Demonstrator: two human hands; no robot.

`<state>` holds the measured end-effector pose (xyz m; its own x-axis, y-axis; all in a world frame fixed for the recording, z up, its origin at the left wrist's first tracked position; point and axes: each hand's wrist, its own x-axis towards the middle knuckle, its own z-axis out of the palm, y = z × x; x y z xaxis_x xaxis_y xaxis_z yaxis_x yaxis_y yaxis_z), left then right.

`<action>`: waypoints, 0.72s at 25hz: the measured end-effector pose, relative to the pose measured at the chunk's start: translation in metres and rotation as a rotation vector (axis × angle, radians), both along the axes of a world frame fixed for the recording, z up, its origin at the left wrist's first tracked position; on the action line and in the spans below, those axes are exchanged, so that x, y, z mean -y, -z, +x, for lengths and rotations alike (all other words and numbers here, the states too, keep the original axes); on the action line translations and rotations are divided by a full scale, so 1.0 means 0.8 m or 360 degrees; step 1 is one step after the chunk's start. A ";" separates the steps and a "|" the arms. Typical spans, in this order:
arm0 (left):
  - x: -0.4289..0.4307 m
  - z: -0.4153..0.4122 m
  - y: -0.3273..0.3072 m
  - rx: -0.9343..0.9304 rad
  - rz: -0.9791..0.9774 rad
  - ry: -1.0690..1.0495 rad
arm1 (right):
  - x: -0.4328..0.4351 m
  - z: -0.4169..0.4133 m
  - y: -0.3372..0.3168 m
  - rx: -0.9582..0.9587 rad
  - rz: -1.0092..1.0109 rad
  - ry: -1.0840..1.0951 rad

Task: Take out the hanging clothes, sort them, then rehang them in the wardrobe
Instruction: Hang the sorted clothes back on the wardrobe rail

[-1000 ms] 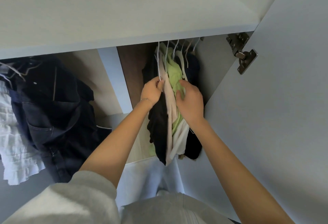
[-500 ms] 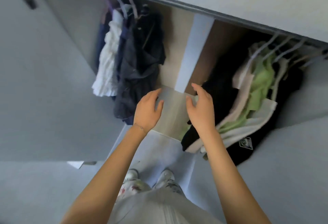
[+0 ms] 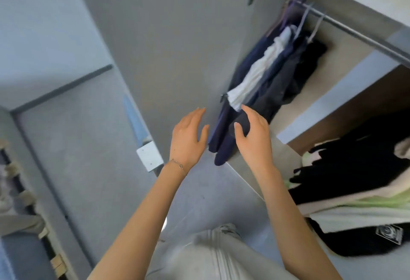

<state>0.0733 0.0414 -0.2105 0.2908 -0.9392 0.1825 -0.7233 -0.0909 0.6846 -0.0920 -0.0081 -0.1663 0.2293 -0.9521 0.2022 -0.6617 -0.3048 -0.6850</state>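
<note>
Wardrobe [image 3: 332, 102] open: dark clothes [image 3: 277, 75] hang on the far rail [image 3: 355, 31], mixed clothes [image 3: 355, 179] at right. Left hand [image 3: 188, 139] and right hand [image 3: 255, 137] near the dark ones, apart, empty, fingers loose; seemingly nothing taken out yet

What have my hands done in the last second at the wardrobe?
Both hands let go of the black, beige and green clothes on the right and moved left. The left hand and right hand now reach, open, toward the navy and white clothes further left, gripping nothing. Both bunches hang as before; nothing has been taken out.
</note>
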 end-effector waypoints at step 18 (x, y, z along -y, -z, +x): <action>-0.330 0.406 -0.007 0.0080 -0.0190 -0.1030 | -0.216 0.481 -0.006 -0.0107 0.0006 -0.1095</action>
